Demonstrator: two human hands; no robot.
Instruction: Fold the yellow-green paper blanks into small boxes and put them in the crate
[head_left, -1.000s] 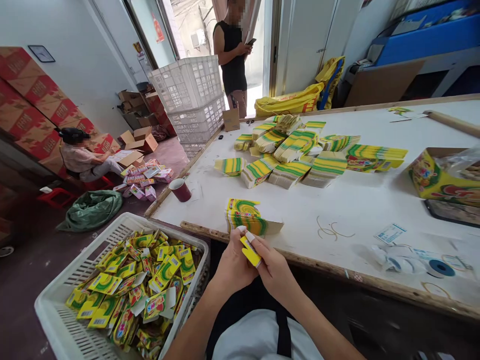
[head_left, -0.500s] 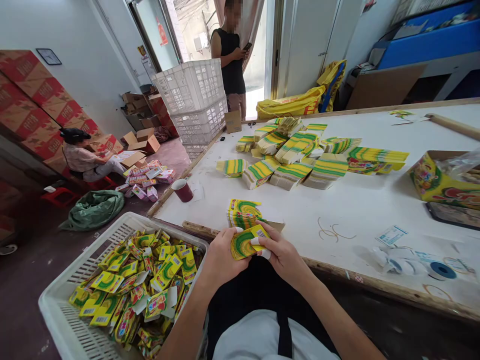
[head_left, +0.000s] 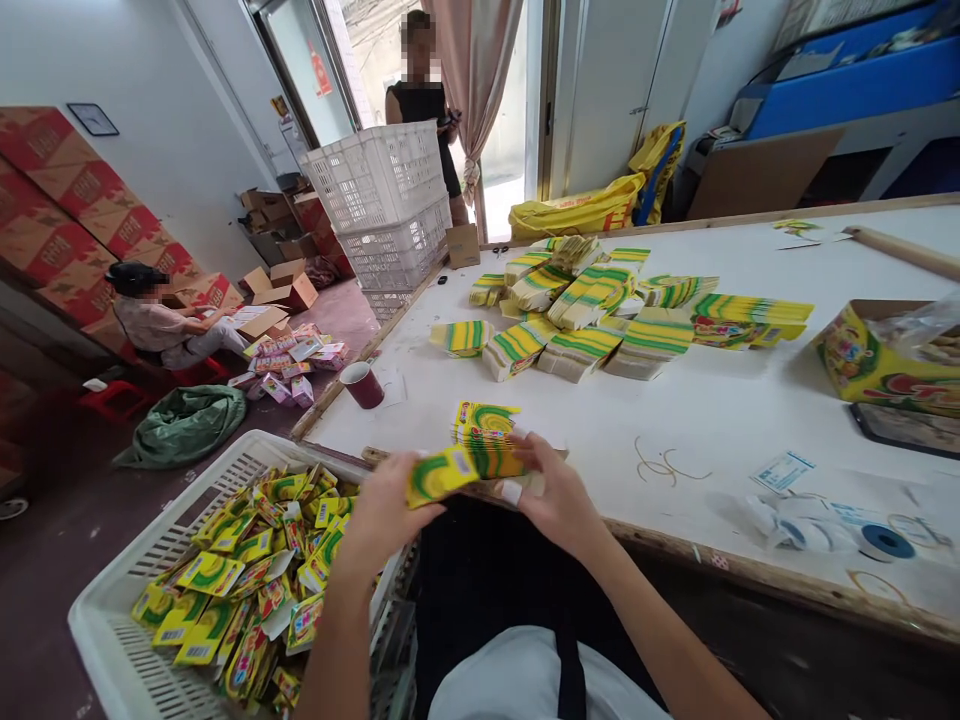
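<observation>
Between the fingers and thumb of my left hand [head_left: 386,505] is a small yellow-green carton [head_left: 442,474], slightly blurred, held near the table edge above the crate's right side. My right hand [head_left: 559,495] has its thumb and fingers apart at the right end of a fanned stack of flat cartons [head_left: 486,425]. Its fingertips seem to touch that stack, and white coverings show on some of them. To the left, a white plastic crate [head_left: 94,590] holds many small yellow-green cartons [head_left: 214,572], some with flaps open.
Bundles of flat cartons [head_left: 592,300] lie across the white table [head_left: 600,425]. Around them are a maroon mug [head_left: 363,386], rubber bands [head_left: 667,460], a tape roll [head_left: 886,541] and a display box [head_left: 892,360]. One person stands behind stacked crates [head_left: 379,180]; another sits at left.
My left hand has moved left with the carton, towards the crate. My right hand has let go of that carton and stays by the stack. The standing person has shifted left.
</observation>
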